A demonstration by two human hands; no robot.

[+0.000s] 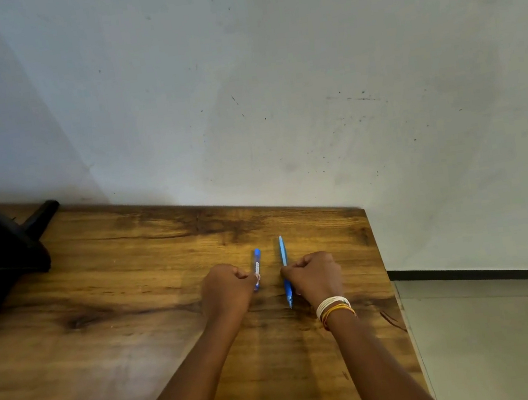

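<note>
Fingers (244,274) of the left hand (226,288) curl and pinch a clear pen (257,268); the right hand (315,275) grips a blue pen (282,251). Both pens sit centre-frame above the surface (115,288), near each other, roughly parallel.

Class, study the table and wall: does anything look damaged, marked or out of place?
The table has a dark scratch near its right edge, and the wall carries dark specks. The capped pen in the left hand and blue pen in the right hand run roughly parallel; nothing spilled.
</note>
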